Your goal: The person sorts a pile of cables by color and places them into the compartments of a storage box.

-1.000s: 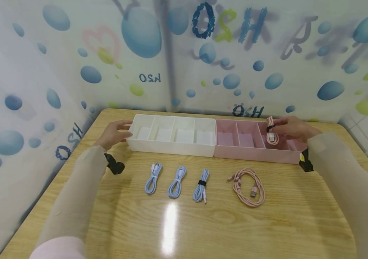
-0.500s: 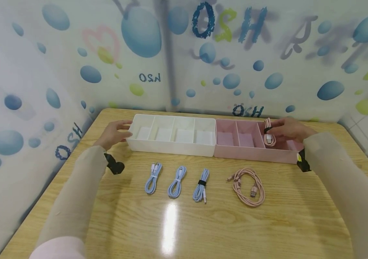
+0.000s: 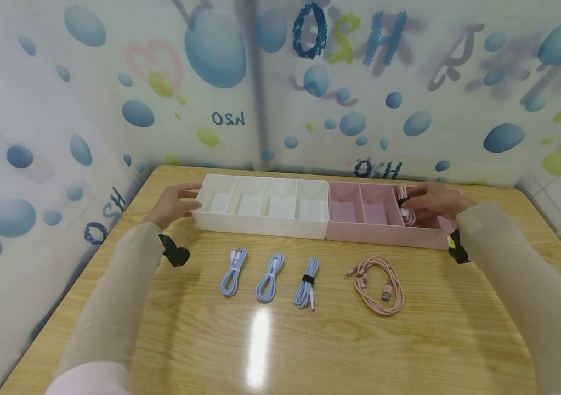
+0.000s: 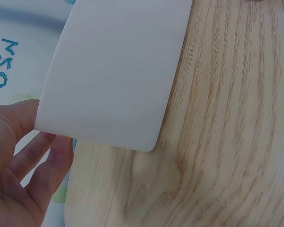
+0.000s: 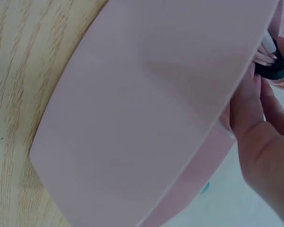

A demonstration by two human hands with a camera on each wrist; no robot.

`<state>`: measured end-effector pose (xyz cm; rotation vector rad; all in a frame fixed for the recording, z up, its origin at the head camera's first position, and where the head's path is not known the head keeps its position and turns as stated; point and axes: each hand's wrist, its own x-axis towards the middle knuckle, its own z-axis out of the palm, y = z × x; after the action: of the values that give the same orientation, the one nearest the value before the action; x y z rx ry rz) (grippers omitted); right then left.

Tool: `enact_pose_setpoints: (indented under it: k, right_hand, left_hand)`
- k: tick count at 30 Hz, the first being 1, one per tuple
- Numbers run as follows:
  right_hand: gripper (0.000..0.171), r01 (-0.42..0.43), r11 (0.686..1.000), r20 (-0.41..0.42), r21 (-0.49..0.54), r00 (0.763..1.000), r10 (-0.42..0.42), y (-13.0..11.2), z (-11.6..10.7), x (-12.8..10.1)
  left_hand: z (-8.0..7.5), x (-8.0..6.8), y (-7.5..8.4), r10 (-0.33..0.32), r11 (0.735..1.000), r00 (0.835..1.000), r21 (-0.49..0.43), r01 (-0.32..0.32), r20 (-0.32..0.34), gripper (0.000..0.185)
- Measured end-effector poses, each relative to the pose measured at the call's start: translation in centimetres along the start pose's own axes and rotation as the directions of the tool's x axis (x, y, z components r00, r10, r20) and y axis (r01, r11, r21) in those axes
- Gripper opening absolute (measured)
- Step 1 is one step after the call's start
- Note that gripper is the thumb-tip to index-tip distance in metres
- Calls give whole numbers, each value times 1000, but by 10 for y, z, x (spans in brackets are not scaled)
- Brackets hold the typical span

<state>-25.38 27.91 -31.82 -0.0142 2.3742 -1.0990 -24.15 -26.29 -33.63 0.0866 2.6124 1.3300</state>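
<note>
Right hand [image 3: 430, 198] pinches the pink cable [image 3: 405, 210] by its black strap, bundle hanging below fingers w/ its end seemingly inside the pink tray [image 3: 384, 236] (third slot); left hand [image 3: 174, 203], fingers relaxed, touches the white tray [image 3: 260, 225].

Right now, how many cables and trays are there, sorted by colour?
Blue cables: 3, lying on the table
Pink cables: 2, one loose coil on the table, one bundled cable pinched by the right hand in the pink tray
White tray: 1, touched by the left hand
Pink tray: 1
Total: 7
</note>
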Motion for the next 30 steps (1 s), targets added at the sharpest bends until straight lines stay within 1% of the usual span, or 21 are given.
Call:
enact_pose_setpoints:
  k: [9, 17, 24, 28, 30]
  right_hand:
    - [54, 20, 999, 45, 31, 999, -22, 1, 2, 1]
    - [51, 25, 998, 40, 59, 999, -27, 3, 3, 0]
    - [55, -1, 996, 44, 92, 999, -3, 5, 7, -1]
    - [56, 5, 995, 40, 104, 999, -9, 6, 7, -1]
    - [56, 12, 996, 38, 90, 999, -16, 7, 7, -1]
  left_hand:
    - [0, 0, 1, -1, 1000, 1000, -3, 1, 1, 54]
    - [0, 0, 2, -2, 1000, 1000, 18, 2, -3, 53]
    - [0, 1, 1, -9, 1000, 1000, 17, 10, -6, 54]
    - [1, 1, 1, -11, 1000, 1000, 24, 11, -10, 54]
    - [1, 1, 1, -15, 1000, 1000, 22, 15, -10, 54]
